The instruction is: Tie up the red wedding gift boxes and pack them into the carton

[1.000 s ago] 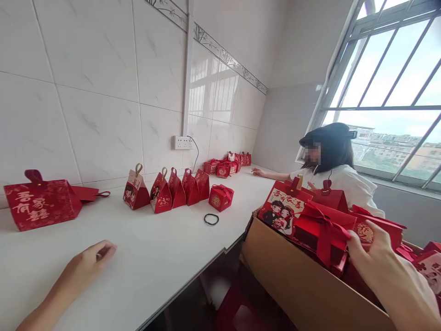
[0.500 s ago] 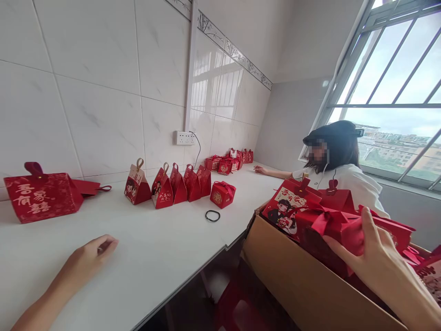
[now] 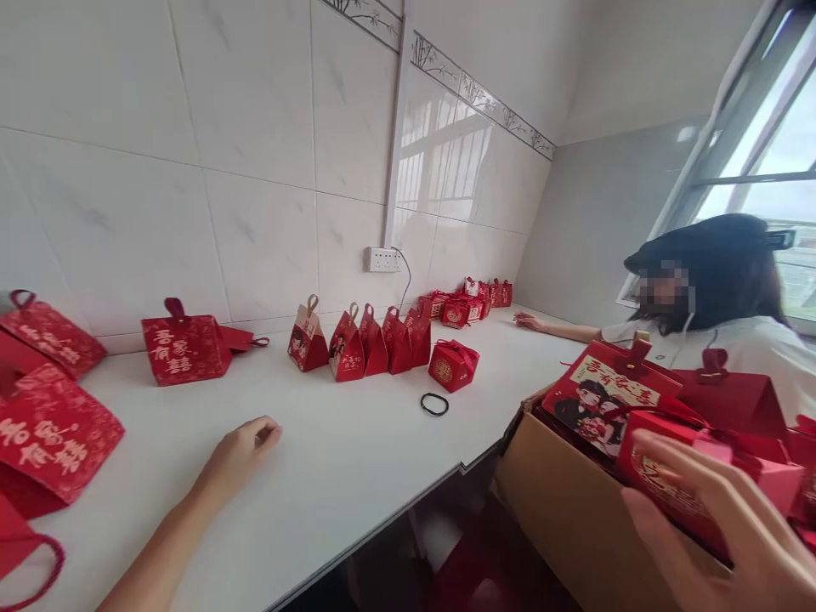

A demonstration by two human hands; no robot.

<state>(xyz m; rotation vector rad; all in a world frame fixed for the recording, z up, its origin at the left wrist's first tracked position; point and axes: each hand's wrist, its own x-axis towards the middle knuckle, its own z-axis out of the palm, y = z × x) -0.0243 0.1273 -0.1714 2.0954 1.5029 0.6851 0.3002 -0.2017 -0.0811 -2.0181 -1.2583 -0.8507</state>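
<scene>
My left hand (image 3: pixel 240 452) rests on the white table (image 3: pixel 331 459), fingers loosely curled in, with a small gap by the thumb and nothing visible in it. At the right, my right hand (image 3: pixel 733 518) is over the edge of a brown cardboard box (image 3: pixel 561 501). Its thumb and fingers are spread and partly blurred, in front of a red ribbon-tied gift box (image 3: pixel 663 476); I cannot tell whether they touch. Beside that stands a red gift box with a cartoon couple (image 3: pixel 592 404), and behind it a plain red handled box (image 3: pixel 733 391).
Red peaked gift boxes (image 3: pixel 348 353) stand in a row near a cube-shaped gift box (image 3: pixel 454 365) and a black ring (image 3: pixel 434 405). More red boxes (image 3: pixel 184 348) lie to the left, others (image 3: pixel 462 306) farther back. A person (image 3: pixel 714 280) sits beyond the cardboard box.
My view has turned left, bringing more red boxes in at the left edge. My right hand has drawn back from the ribbon-tied box it was touching. My left hand stays curled on the table.
</scene>
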